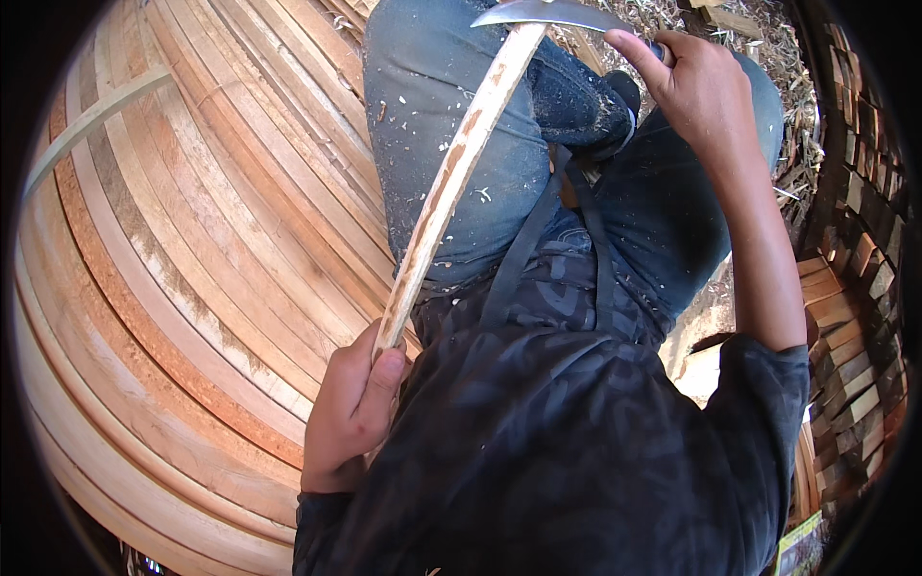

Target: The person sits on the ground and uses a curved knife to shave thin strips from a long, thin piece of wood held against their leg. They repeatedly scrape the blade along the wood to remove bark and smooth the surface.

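Two hands are at work, with one stick and one knife between them. The left hand (355,403) is closed around the near end of the pale stick (451,192), thumb laid along its right side. From that hand the stick runs away to the far side, leaning to the right; its long axis is a steep diagonal above the left leg (408,154), and its far end points away from the body. Most of its length lies beyond the left hand, and all of it lies left of the right hand (706,101), apart from it.

The right hand is clasped around the handle of the curved knife (567,12), thumb stretched toward the blade. The blade crosses the stick's far end, its tip pointing left; I cannot tell how deeply the edge bites, if at all. Brown patches mark the stick's upper face.

Further out, two legs in blue denim are folded, dotted with small shavings, below a dark shirt (557,451). On the left, many long planks (226,230) lie side by side, one loose strip (101,120) across them. On the right are many stacked wood pieces (845,336), and beyond the right hand, scattered shavings (807,134).
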Motion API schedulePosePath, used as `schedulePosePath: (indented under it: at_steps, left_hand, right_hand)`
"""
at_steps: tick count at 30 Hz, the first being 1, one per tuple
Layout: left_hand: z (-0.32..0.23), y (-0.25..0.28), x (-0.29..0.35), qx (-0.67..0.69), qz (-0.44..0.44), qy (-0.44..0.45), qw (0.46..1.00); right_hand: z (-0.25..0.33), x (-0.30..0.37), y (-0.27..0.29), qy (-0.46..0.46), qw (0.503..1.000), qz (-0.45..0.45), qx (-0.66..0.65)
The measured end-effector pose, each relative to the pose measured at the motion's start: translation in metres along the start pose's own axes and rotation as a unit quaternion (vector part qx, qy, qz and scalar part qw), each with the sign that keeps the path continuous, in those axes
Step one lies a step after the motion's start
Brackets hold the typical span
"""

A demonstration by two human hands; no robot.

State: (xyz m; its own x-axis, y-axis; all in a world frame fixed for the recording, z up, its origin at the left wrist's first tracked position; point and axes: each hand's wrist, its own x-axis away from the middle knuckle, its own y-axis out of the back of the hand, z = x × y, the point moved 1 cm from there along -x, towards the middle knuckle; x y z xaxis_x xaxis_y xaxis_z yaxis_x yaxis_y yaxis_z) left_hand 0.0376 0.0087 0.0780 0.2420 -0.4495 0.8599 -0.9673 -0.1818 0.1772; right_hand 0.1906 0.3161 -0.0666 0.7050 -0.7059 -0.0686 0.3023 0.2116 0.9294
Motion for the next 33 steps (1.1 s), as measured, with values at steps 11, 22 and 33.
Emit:
schedulePosePath:
  at_steps: [11, 22, 33]
  left_hand:
    - [0.001, 0.0, 0.001, 0.03, -0.003, 0.007, 1.0]
    - [0.006, -0.003, 0.008, 0.059, 0.012, 0.003, 0.998]
    - [0.0, 0.001, 0.003, -0.017, -0.013, -0.008, 1.0]
  right_hand:
    - [0.014, 0.007, 0.002, 0.003, 0.999, 0.035, 0.012]
    - [0.04, 0.011, 0.014, 0.045, 0.992, 0.101, -0.066]
    - [0.008, 0.002, -0.002, -0.098, 0.985, 0.097, -0.104]
